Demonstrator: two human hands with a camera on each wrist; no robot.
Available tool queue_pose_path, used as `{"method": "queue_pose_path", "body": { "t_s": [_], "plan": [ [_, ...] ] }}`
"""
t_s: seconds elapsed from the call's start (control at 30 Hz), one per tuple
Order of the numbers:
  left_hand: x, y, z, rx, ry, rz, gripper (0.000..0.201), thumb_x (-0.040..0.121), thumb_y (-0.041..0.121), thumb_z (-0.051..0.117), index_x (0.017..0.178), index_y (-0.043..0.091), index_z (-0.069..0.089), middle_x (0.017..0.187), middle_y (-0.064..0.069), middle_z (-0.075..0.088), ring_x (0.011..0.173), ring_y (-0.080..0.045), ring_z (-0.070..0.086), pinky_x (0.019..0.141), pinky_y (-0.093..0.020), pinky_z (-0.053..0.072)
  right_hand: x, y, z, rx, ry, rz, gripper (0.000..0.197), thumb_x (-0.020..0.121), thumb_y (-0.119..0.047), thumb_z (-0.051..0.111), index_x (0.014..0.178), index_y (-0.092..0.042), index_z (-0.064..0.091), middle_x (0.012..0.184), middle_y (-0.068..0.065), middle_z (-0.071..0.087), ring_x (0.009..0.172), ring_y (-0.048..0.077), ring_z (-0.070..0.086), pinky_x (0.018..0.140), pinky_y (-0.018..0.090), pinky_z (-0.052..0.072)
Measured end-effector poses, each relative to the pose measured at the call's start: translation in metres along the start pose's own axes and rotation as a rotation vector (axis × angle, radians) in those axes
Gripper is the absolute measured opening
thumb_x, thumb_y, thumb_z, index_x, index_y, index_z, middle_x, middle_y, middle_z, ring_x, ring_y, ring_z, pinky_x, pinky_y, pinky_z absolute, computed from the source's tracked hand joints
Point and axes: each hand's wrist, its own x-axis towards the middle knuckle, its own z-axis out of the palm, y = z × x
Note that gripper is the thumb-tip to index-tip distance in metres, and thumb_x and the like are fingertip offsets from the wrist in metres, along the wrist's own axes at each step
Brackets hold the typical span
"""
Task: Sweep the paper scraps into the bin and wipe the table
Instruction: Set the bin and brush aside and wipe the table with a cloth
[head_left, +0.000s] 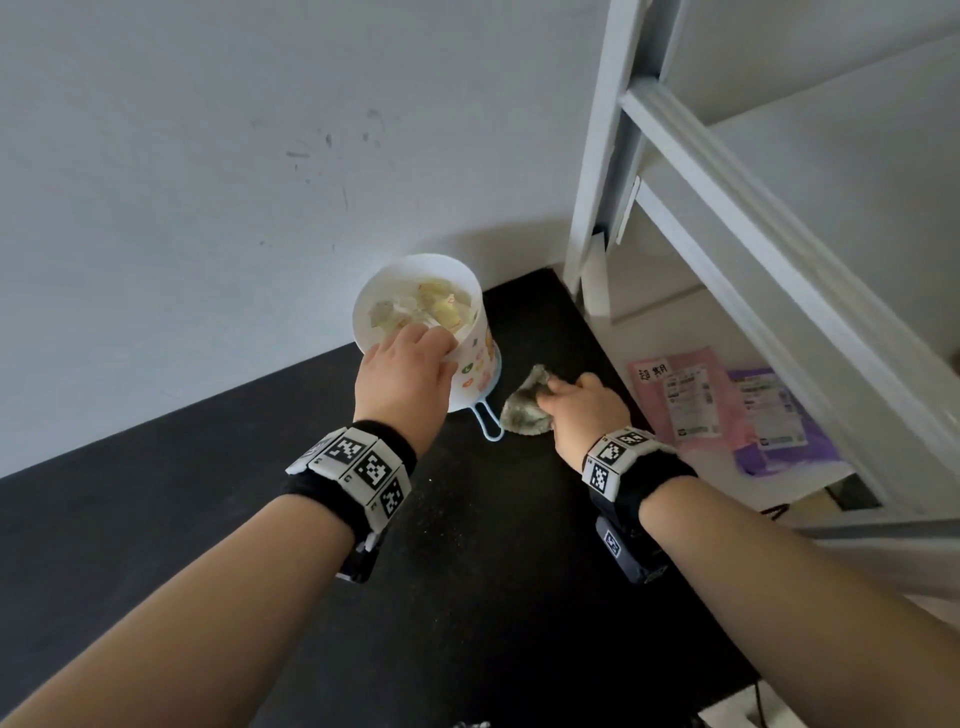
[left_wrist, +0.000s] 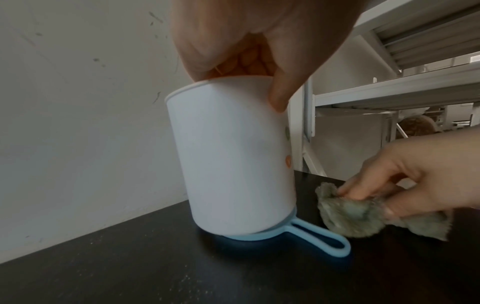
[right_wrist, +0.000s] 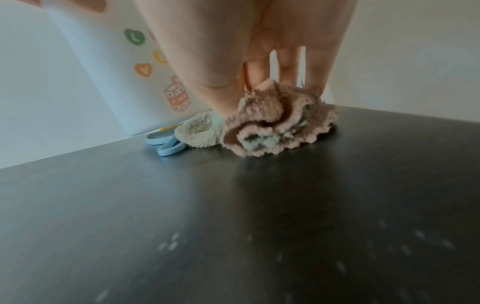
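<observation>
Black worktop (head_left: 467, 571) runs along a pale wall. Near its far right corner, the left hand (head_left: 402, 376) grips the rim of a white bin (left_wrist: 228, 156) holding paper scraps (head_left: 415, 309), tilted on a blue ring base (left_wrist: 324, 240). Just beside it, the right hand (head_left: 584, 408) pinches a crumpled cloth (right_wrist: 272, 127) against the worktop. Bare surface stretches toward the near edge.

Head cam looks steeply down from above both forearms toward the far right corner of the black table (head_left: 260, 519). Left wrist cam sits low and close, facing the white bin (left_wrist: 228, 156) by the far edge. Right wrist cam skims the tabletop, right up on the cloth (right_wrist: 272, 127). All three catch bin and cloth.
</observation>
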Motion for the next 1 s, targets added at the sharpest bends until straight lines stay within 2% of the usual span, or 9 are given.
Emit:
{"method": "queue_pose_path", "body": {
  "t_s": [0.1,0.17,0.27,0.33,0.4,0.47,0.53,0.73,1.0],
  "plan": [
    [-0.007,-0.001,-0.003,0.014,-0.008,-0.004,0.013,0.092,0.018,0.054,0.099,0.011,0.062,0.093,-0.001,0.053,0.091,-0.025,0.051,0.080,-0.034,0.037,-0.015,-0.011,0.002,-0.038,-0.110,-0.006,0.040,0.090,-0.018,0.049,0.129,-0.027,0.049,0.148,-0.008,0.034,0.124,0.025,0.036,0.089,0.035,0.048],
    [-0.011,-0.003,-0.006,0.012,-0.006,-0.009,0.013,0.092,0.018,0.054,0.101,0.011,0.062,0.095,-0.003,0.054,0.092,-0.025,0.051,0.080,-0.034,0.037,-0.024,-0.019,0.002,-0.033,-0.175,0.003,0.038,0.088,-0.022,0.054,0.125,-0.027,0.053,0.141,-0.005,0.042,0.123,0.025,0.041,0.090,0.037,0.049],
    [-0.015,-0.004,-0.010,0.001,-0.004,-0.021,0.014,0.092,0.018,0.054,0.102,0.011,0.061,0.100,-0.004,0.056,0.094,-0.025,0.052,0.081,-0.035,0.038,-0.036,-0.029,-0.002,0.030,-0.225,-0.059,0.027,0.085,-0.033,0.057,0.109,-0.024,0.066,0.115,0.000,0.063,0.108,0.023,0.057,0.088,0.037,0.052],
    [-0.015,-0.003,-0.012,-0.010,0.011,-0.019,0.013,0.092,0.018,0.054,0.101,0.011,0.061,0.099,-0.004,0.056,0.093,-0.025,0.052,0.080,-0.034,0.038,-0.040,-0.037,-0.009,0.122,-0.170,-0.036,0.032,0.085,-0.046,0.054,0.100,-0.022,0.069,0.099,0.000,0.066,0.100,0.021,0.058,0.082,0.034,0.051],
    [-0.016,-0.003,-0.014,-0.008,0.029,-0.019,0.012,0.091,0.017,0.055,0.100,0.011,0.061,0.098,-0.004,0.056,0.092,-0.025,0.051,0.078,-0.033,0.037,-0.035,-0.047,-0.016,0.097,-0.003,0.004,0.037,0.089,-0.048,0.049,0.112,-0.023,0.062,0.109,0.004,0.059,0.108,0.023,0.047,0.086,0.036,0.046],
    [-0.016,-0.004,-0.016,0.001,0.041,-0.023,0.011,0.091,0.016,0.056,0.099,0.010,0.061,0.097,-0.004,0.056,0.092,-0.025,0.051,0.076,-0.032,0.035,-0.022,-0.057,-0.017,0.090,0.075,-0.004,0.039,0.091,-0.043,0.049,0.125,-0.025,0.053,0.119,0.008,0.051,0.114,0.026,0.042,0.090,0.036,0.044],
    [-0.016,-0.005,-0.018,0.011,0.044,-0.029,0.011,0.090,0.016,0.056,0.098,0.010,0.061,0.094,-0.003,0.053,0.090,-0.025,0.051,0.074,-0.032,0.034,-0.010,-0.065,-0.013,0.081,0.026,-0.067,0.038,0.092,-0.036,0.051,0.129,-0.025,0.049,0.122,0.010,0.048,0.115,0.027,0.041,0.090,0.037,0.042],
    [-0.012,-0.002,-0.019,0.033,0.032,-0.021,0.011,0.090,0.016,0.057,0.097,0.010,0.061,0.087,0.004,0.043,0.087,-0.024,0.051,0.072,-0.031,0.034,-0.007,-0.072,-0.002,0.002,-0.046,-0.171,0.033,0.093,-0.011,0.046,0.125,-0.014,0.055,0.125,0.009,0.047,0.115,0.027,0.044,0.095,0.037,0.042],
    [0.019,0.026,0.000,0.021,0.021,0.064,0.010,0.092,0.018,0.053,0.097,0.012,0.059,0.094,0.000,0.052,0.087,-0.021,0.050,0.071,-0.028,0.032,-0.038,-0.063,0.010,-0.073,-0.060,-0.350,0.034,0.093,-0.019,0.050,0.125,-0.009,0.054,0.120,0.009,0.046,0.109,0.027,0.044,0.089,0.038,0.040]
  ]
}}
